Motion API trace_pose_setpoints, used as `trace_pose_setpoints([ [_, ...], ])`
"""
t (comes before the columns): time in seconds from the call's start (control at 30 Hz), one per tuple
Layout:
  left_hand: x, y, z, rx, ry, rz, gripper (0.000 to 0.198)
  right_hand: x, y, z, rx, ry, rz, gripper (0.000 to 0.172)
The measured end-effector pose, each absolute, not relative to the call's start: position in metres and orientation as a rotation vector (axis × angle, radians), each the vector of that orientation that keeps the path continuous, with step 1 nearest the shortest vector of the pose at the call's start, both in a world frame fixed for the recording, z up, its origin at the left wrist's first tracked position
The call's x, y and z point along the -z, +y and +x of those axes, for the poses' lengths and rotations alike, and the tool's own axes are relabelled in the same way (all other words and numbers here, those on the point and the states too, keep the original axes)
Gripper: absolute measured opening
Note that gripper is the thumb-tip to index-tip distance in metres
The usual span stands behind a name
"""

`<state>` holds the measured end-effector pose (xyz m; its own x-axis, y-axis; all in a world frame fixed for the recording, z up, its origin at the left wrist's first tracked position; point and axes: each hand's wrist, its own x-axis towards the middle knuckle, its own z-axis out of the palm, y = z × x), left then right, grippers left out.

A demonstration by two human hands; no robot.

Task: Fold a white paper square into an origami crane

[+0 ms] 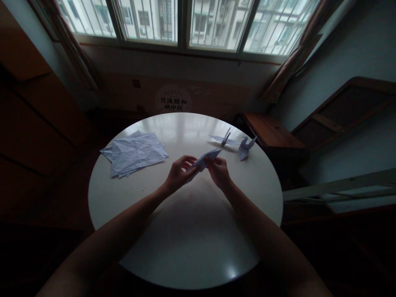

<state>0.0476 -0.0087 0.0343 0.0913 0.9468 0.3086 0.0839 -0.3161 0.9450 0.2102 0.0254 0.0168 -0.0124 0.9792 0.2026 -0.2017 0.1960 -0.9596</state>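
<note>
Between my two hands, above the middle of the white round table (pixel 192 231), is a piece of folded paper (pixel 204 159), long and pointed toward the upper right. My left hand (pixel 182 170) grips its lower left part, thumb on the near side and fingers curled behind. On the right side, my right hand (pixel 218 170) pinches the paper near its lower edge, with the fingertips partly hidden. Beyond my right hand stand two folded paper cranes (pixel 225 140), the nearer crane (pixel 245 147) close to the table's right edge.
A stack of creased paper sheets (pixel 136 152) lies on the table's left side. Behind the table leans a large flat cardboard box (pixel 204 95) below the window (pixel 182 24). A brown wooden stand (pixel 272 132) is at the right, and a wooden cabinet (pixel 31 115) at the left.
</note>
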Motion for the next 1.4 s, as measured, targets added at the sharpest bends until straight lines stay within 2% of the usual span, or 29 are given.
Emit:
trace_pose_setpoints([
  [0.37, -0.036, -0.007, 0.047, -1.202, 1.019, 1.463, 0.036, -0.026, 0.021, 0.208, -1.224, -1.152, -0.883, 0.039],
  [0.53, -0.033, -0.005, 0.045, -1.042, 0.937, 1.43, 0.041, -0.03, 0.02, 0.21, -1.177, -1.086, -0.917, 0.037],
  [0.8, -0.029, -0.007, 0.045, -0.852, 0.873, 1.48, 0.042, -0.023, 0.018, 0.205, -1.288, -1.162, -0.911, 0.035],
  [1.1, -0.031, -0.008, 0.045, -0.845, 0.911, 1.387, 0.044, -0.022, 0.022, 0.209, -1.22, -1.213, -0.939, 0.05],
  [1.4, -0.028, -0.008, 0.046, -0.815, 0.918, 1.352, 0.05, -0.023, 0.022, 0.209, -1.177, -1.236, -0.982, 0.051],
])
